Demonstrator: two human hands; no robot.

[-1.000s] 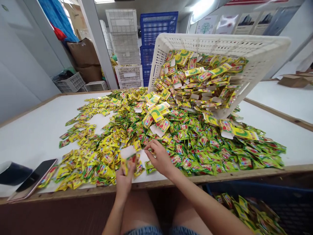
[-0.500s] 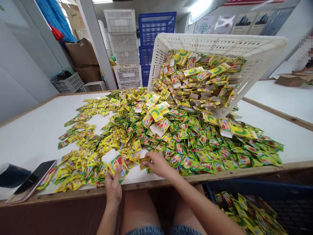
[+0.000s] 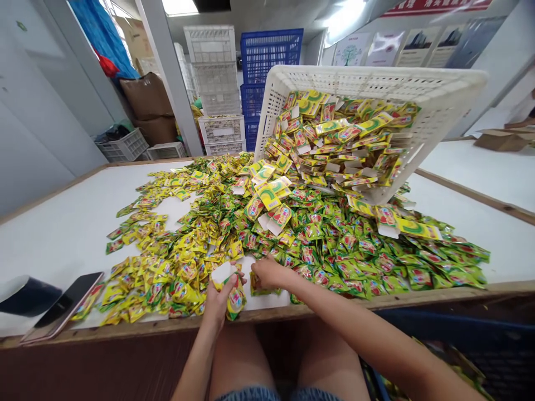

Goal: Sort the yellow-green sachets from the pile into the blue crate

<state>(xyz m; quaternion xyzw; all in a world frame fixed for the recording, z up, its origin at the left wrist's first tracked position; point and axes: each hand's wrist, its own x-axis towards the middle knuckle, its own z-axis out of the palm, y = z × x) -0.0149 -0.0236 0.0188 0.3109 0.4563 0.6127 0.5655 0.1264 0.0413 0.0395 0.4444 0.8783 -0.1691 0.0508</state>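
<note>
My left hand (image 3: 217,301) is closed around a small printed carton (image 3: 222,273) with its white flap raised. A green-and-yellow sachet (image 3: 236,298) shows against the carton in the same grip. Just to the right, my right hand (image 3: 270,272) has its fingers pinched together at a small yellow-green sachet (image 3: 259,287) low over the white tabletop; its fingertips are partly hidden. Yellow sachets (image 3: 184,262) are heaped left of my hands. A pile of green sachets (image 3: 351,256) spreads out on the right.
A white plastic basket (image 3: 434,106) lies tipped toward me, flat cartons (image 3: 326,133) spilling from it. A phone (image 3: 69,303) and a dark cup (image 3: 29,296) are at the left. Below the wooden table edge (image 3: 418,298) at right stands a blue crate (image 3: 451,328). Stacked crates (image 3: 215,83) rise behind.
My left hand has moved right with the carton, closer to my right hand. My right hand stays near the same spot, its fingers now lower over the table. The view has shifted slightly.
</note>
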